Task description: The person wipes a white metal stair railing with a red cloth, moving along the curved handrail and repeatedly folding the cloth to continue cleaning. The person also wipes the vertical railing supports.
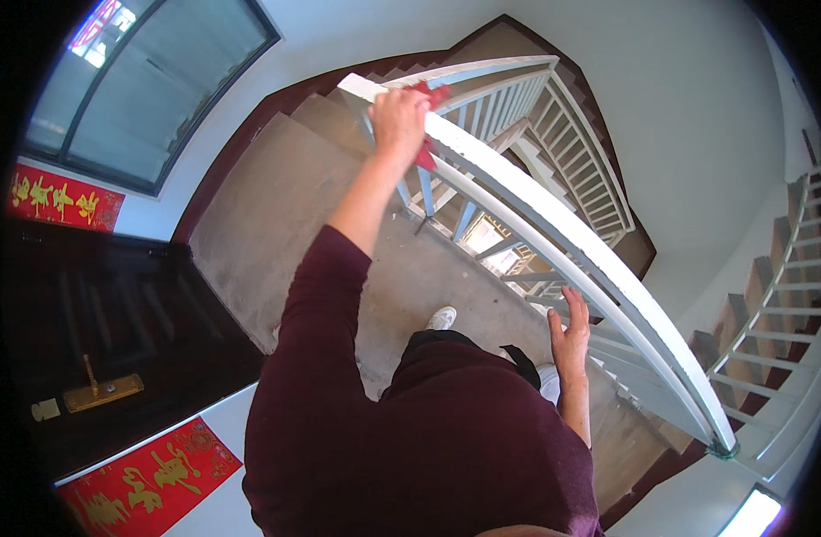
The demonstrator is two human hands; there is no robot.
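Observation:
My left hand [398, 121] lies over the top rail near its upper left end, pressing a red cloth [425, 158] against it. Parts of the cloth stick out on both sides of the rail. The white stair handrail [518, 181] curves from there down to the lower right. Low at the right, my right hand [571, 332] hangs beside the railing with its fingers apart and nothing in it. Whether its fingertips touch the railing I cannot tell.
I stand on a concrete landing [303, 174]. A dark door [135, 302] with a brass-coloured handle [103, 393] is at the left, between red banners [155, 480]. Stairs go down beyond the railing, and more steps [746, 315] with a white balustrade [763, 335] are at the right.

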